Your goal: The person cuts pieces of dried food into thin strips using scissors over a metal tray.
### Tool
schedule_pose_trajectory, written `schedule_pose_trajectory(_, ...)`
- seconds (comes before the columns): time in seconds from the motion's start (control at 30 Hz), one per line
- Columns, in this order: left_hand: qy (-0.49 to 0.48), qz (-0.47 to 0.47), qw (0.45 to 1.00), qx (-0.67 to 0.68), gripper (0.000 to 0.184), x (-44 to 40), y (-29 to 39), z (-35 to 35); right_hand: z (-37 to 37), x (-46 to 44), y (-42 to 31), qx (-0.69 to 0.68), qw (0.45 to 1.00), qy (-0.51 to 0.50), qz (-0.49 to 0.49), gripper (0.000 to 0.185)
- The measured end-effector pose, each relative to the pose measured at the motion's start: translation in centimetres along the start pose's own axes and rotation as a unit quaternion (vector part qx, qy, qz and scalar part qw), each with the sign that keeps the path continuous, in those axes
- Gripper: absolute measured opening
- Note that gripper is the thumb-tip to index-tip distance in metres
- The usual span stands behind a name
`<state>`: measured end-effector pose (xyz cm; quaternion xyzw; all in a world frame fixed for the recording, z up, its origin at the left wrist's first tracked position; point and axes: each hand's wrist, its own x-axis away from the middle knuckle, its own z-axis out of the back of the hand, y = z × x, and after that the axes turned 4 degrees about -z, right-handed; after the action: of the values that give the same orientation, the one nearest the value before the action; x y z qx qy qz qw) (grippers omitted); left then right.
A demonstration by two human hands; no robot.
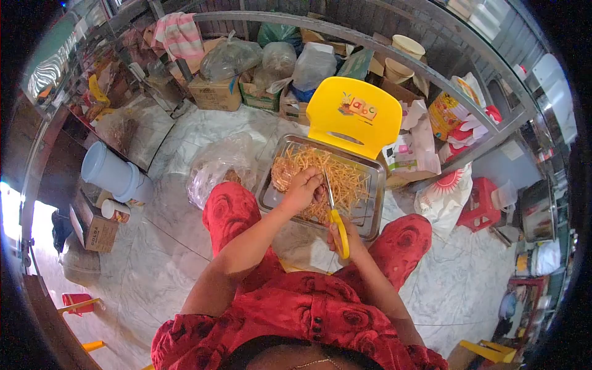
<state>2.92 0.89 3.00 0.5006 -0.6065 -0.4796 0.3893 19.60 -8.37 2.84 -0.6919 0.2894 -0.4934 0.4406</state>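
Floor (157, 265): pale veined tile.
Left hand (304, 189): fingers bunched beside the blades, contents unclear.
Right hand (349, 237): closed around yellow-handled scissors (335, 217).
Metal tray (380, 196): below both hands, holding thin golden strips (353, 184).
Yellow chair back (330, 95): just beyond the tray.
Plastic bag (227, 154): left of the hands.

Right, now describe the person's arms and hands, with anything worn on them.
Both the left hand and the right hand are bare, without gloves. The forearms are uncovered below short red sleeves with a darker pattern. No bracelet shows; rings are too small to make out.
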Motion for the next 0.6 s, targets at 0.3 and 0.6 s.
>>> schedule_pose_trajectory(0.3, 0.003, 0.026, 1.000, -0.013, 0.014, 0.0, 0.3, -0.1, 0.1, -0.4, 0.4, 0.019, 1.000, 0.021, 0.001, 0.035)
schedule_pose_trajectory(0.6, -0.039, 0.022, 0.999, 0.030, 0.011, 0.2, -0.7, -0.7, 0.0, -0.9, 0.1, 0.003, 0.999, 0.036, 0.004, 0.036)
